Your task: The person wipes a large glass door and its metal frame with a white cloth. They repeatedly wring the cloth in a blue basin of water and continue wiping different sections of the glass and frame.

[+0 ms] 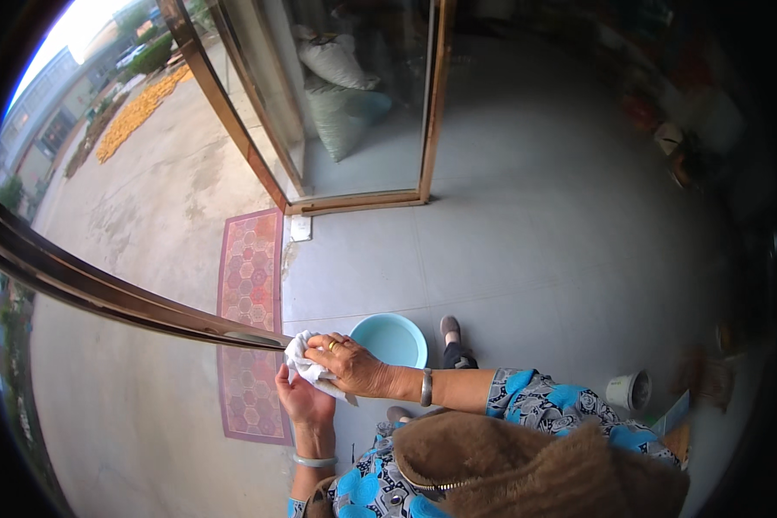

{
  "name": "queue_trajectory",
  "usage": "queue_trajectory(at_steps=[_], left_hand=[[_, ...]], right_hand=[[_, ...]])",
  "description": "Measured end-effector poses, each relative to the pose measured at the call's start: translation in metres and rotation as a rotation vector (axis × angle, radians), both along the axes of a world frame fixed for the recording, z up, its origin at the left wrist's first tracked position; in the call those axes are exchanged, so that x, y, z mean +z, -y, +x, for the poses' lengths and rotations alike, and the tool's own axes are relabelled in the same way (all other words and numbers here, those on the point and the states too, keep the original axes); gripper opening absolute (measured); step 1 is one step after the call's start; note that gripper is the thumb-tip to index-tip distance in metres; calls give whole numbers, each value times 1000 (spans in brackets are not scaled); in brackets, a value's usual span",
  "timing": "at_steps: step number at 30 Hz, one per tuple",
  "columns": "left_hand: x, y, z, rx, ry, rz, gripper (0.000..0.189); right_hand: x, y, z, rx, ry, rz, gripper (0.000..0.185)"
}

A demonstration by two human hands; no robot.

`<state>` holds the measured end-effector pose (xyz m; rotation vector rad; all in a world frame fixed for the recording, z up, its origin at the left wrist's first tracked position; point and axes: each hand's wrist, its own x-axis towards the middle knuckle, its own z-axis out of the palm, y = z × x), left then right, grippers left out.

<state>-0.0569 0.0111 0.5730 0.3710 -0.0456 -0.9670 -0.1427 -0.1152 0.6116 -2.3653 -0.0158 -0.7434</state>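
A crumpled white cloth (307,362) is bunched under the fingers of my right hand (353,366), against the near end of a brown metal door frame (136,294). My left hand (305,401) is just below the cloth, palm up with the thumb raised; part of its fingers is hidden behind the cloth, so its hold cannot be told. A light blue plastic basin (392,340) stands on the floor beyond my right hand and appears to hold water.
A patterned mat (252,278) lies outside along the threshold. Another glass door panel (369,175) stands open, with stuffed sacks (343,116) behind its glass. A white bucket (621,392) is at the right. Yellow produce (139,113) is spread on the concrete outside.
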Motion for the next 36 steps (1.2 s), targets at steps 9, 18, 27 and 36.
queue_trajectory(at_steps=[9, 18, 27, 36], left_hand=[[9, -48, -19, 198, -121, 300, 37], [1, -215, 51, 174, -79, 215, 35], [-45, -598, 126, 402, -197, 162, 33], [43, -546, 285, 624, 112, 96, 32]], right_hand=[[7, -35, 4, 287, -159, -5, 51], [52, -161, 68, 611, -412, 178, 65], [57, -541, 184, 898, -569, -98, 66], [78, -521, 341, 739, -77, -280, 66]])
